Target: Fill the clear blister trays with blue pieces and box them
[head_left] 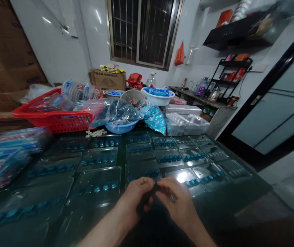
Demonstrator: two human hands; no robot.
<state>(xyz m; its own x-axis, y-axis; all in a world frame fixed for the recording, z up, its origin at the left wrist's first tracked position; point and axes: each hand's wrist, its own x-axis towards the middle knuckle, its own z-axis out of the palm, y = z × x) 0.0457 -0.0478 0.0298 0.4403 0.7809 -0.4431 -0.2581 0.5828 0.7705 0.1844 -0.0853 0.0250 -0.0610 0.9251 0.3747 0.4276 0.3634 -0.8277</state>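
Observation:
My left hand [139,196] and my right hand [175,198] meet low in the middle of the view, above the dark green table. Thumb and fingertips are pinched together on both, and whatever small thing they may hold is too hidden to name. Just beyond them lies a transparent plastic blister tray [139,168] with blue-green pieces in a row. More such trays spread in rows to both sides, among them a left tray [97,175] and a right tray [180,176]. Some trays at the far right hold pieces that look paler.
Blurred stacks of packaged goods [4,157] lie at the left. Along the back stand a red basket [59,120], a blue basin [122,128], a bag of blue pieces [154,118], a white basin [158,99] and stacked transparent trays [185,124]. The table's right edge borders the floor.

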